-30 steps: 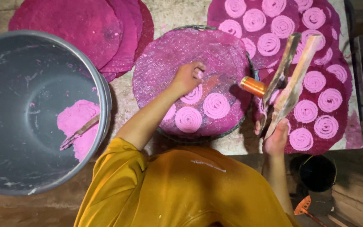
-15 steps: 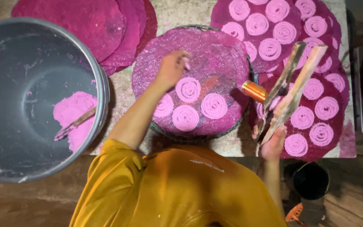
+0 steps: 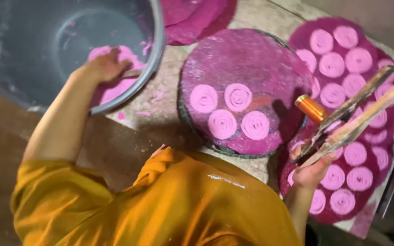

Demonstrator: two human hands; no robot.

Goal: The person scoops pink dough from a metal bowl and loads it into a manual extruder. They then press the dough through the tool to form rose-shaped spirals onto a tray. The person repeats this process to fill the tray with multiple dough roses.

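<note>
Your left hand (image 3: 103, 67) has swung from the round mat (image 3: 247, 59) into the basin (image 3: 158, 50) — close it fully on the pink dough (image 3: 115, 89) while your right hand (image 3: 313, 171) grips the wooden press (image 3: 356, 116) level.

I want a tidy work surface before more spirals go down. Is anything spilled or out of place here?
Yes, slightly. Small pink dough crumbs lie scattered on the stone surface between the grey basin and the round mat, off any mat. The four pink spirals on that mat sit neatly apart, none smeared.
</note>
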